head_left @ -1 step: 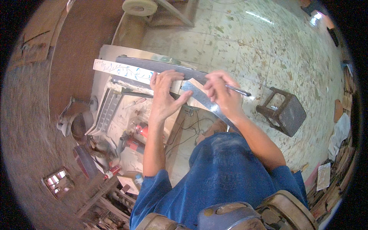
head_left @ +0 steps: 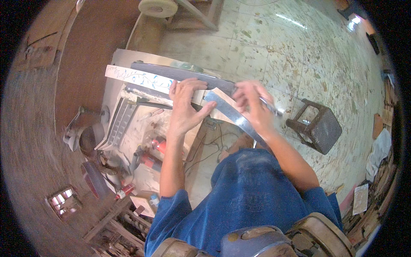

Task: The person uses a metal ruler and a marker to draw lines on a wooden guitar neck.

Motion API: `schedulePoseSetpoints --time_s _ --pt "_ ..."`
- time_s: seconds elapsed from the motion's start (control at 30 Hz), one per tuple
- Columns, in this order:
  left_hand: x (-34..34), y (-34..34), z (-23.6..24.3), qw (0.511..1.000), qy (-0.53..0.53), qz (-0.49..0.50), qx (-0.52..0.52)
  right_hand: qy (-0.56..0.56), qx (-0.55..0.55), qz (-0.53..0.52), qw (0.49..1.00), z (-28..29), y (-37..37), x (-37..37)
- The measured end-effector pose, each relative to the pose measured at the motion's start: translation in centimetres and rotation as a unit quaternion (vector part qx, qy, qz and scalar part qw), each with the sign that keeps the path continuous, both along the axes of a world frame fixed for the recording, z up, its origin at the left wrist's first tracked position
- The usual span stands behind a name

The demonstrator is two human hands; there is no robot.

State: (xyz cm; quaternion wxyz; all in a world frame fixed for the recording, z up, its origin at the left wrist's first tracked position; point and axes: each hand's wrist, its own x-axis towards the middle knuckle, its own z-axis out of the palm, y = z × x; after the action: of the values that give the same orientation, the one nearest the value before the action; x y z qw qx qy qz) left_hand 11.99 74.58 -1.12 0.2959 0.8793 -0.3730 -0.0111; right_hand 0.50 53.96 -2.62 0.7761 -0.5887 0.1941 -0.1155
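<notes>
My left hand (head_left: 186, 104), fingers apart, presses on a white strip (head_left: 137, 78) with a blue vine pattern and the pale piece beside it, its thumb reaching to a shiny metal straightedge (head_left: 229, 112). The straightedge slants down toward my body over a pale wooden board (head_left: 220, 94). My right hand (head_left: 257, 105), blurred, grips a slim metallic pen (head_left: 270, 106) above the straightedge's right side. A long dark bar (head_left: 162, 70) lies behind the white strip, across a workbench.
Red power tools (head_left: 159, 144) and a cord (head_left: 210, 151) lie below the bench top. A dark stool (head_left: 325, 130) stands on the tiled floor at right. A brown panel (head_left: 92, 43) stands at left, with cluttered wood pieces (head_left: 120, 222) lower left and more along the right wall.
My right hand and the pen have shifted slightly and are more blurred. My left hand, the strip and the straightedge stay almost in place.
</notes>
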Motion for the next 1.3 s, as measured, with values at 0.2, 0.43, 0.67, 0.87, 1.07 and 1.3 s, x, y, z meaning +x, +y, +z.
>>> schedulePoseSetpoints --time_s 0.2,0.43,0.67,0.87,1.07,1.3 --pt "-0.1 0.2 -0.1 1.000 0.006 -0.001 -0.031 0.138 -0.149 0.251 0.947 -2.8 -7.7 -15.1" --pt "1.1 0.3 1.8 0.997 0.059 0.019 -0.045 0.240 -0.125 0.155 0.950 -0.5 -8.1 -16.9" --pt "6.9 0.7 7.4 0.999 0.005 0.011 -0.048 0.229 -0.206 0.147 0.940 4.5 -13.8 -11.7" --pt "8.8 0.8 6.1 0.999 0.014 -0.030 -0.014 0.094 -0.313 0.201 0.924 3.6 -9.2 -3.0" --pt "10.6 1.2 5.7 0.984 0.066 -0.111 0.119 0.001 -0.388 0.221 0.895 2.2 -5.4 2.2" --pt "13.0 2.9 4.0 0.979 0.055 -0.165 0.108 0.052 -0.372 0.209 0.903 2.1 -3.0 4.3"
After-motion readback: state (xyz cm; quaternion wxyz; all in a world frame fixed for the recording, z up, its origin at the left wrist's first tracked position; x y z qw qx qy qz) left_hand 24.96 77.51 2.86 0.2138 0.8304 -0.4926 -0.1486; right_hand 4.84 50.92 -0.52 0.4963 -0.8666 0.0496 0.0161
